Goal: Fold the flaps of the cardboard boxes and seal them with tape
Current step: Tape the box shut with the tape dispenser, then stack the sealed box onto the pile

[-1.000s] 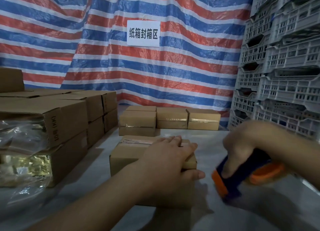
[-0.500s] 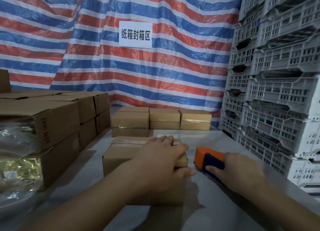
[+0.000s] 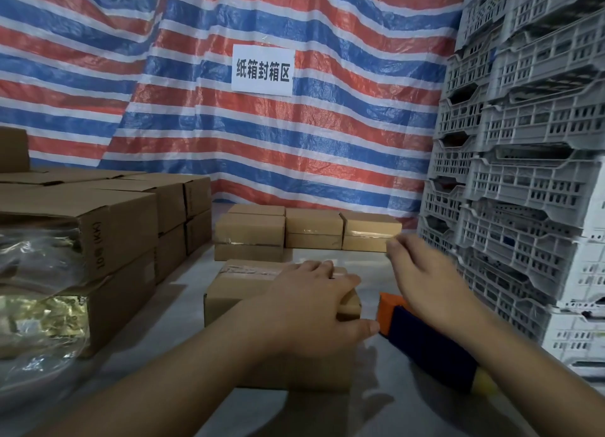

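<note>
A small cardboard box (image 3: pixel 235 292) lies on the grey table in front of me, its flaps closed and a strip of tape along its top. My left hand (image 3: pixel 311 302) rests flat on the box's top at its right end, with the thumb stretched along the near side. To the right of the box, an orange and dark blue tape dispenser (image 3: pixel 422 338) lies on the table. My right hand (image 3: pixel 422 272) hovers above it, blurred, fingers loosely curled and holding nothing.
Three taped small boxes (image 3: pixel 312 228) stand in a row at the back. Larger cardboard boxes (image 3: pixel 114 227) are stacked on the left, behind a clear plastic bag (image 3: pixel 36 272). Grey plastic crates (image 3: pixel 523 174) tower on the right. A striped tarp with a white sign (image 3: pixel 262 69) hangs behind.
My right hand set the tape dispenser down on the table beside the box, let go of it and rose forward. My left hand stayed on the box.
</note>
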Available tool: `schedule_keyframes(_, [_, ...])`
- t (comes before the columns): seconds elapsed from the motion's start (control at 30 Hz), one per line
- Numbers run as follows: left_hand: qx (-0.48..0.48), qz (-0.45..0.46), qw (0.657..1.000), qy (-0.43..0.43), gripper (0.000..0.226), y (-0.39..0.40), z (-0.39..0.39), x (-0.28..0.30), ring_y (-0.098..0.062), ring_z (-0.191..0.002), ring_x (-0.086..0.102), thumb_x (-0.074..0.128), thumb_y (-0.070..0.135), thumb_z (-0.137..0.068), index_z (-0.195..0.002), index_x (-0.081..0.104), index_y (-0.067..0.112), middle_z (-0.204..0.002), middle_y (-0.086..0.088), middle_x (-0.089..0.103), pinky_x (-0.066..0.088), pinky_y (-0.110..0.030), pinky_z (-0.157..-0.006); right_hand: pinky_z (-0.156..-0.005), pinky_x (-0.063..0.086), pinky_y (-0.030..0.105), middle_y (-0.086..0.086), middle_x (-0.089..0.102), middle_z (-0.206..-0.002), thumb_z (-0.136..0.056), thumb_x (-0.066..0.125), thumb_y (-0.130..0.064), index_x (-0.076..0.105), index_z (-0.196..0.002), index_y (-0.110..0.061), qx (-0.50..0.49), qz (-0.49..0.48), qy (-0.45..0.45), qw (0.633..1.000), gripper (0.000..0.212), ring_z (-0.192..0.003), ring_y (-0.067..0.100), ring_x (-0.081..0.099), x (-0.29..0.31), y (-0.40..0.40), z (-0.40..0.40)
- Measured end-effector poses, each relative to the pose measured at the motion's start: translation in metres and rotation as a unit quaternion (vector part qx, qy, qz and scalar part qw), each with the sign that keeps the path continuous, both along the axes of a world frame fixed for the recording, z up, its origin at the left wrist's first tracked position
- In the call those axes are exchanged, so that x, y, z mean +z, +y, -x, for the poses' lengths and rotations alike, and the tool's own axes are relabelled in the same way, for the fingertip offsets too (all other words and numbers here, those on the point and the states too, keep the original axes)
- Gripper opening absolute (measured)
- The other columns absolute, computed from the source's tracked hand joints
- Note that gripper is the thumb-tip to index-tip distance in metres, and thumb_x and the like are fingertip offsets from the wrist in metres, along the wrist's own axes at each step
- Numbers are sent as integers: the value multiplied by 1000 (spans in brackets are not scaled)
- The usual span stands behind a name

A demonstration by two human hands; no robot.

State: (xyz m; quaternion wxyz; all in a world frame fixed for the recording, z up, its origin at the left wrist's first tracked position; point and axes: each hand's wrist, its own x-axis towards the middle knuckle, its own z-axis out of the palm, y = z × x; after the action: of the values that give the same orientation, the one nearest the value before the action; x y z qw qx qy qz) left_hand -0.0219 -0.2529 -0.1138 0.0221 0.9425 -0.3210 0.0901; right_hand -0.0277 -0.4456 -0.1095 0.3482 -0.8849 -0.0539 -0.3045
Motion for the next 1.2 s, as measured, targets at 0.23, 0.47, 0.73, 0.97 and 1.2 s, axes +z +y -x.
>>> schedule_keyframes(0.23, [-14,68,997,46,103,4,-2,4,-16,-146,21,50,68,-85,-154,-14,27,-162,2,19,19,-34,-115,-104,44,38,2,59,-131,-104,33,-50,53,-136,-19,175,-411,129,886,49,-119,17,56,4,70,-30])
schedule_keyframes(0.47, [-47,288,949,119,91,10,0,13,-9,-116,55,70,37,-85,-153,11,38,-139,6,50,51,-32,-96,-108,43,41,3,62,-134,-103,30,-54,60,-128,-21,196,-453,152,856,51,-125,18,55,-11,65,-32])
schedule_keyframes(0.73, [81,569,818,-28,80,96,19,-19,8,-122,42,38,90,-69,-139,34,52,-139,29,42,43,-30,-98,-116,30,41,1,35,-157,-105,37,-36,28,-154,-23,129,-306,134,934,52,-141,22,36,-39,57,-1])
schedule_keyframes(0.97, [153,594,776,149,37,101,20,-59,9,-104,52,46,66,-82,-112,56,46,-109,33,55,37,-11,-78,-57,42,8,-19,39,-123,-88,60,-51,19,-155,-40,108,-203,154,961,79,-91,-6,45,-52,70,14])
schedule_keyframes(1.2, [224,629,695,266,32,91,-54,-16,-12,-83,55,50,46,-98,-117,52,21,-93,4,58,42,-32,-75,-89,52,44,10,65,-118,-90,56,-63,56,-125,-14,28,-258,251,933,60,-104,28,62,-11,72,-55])
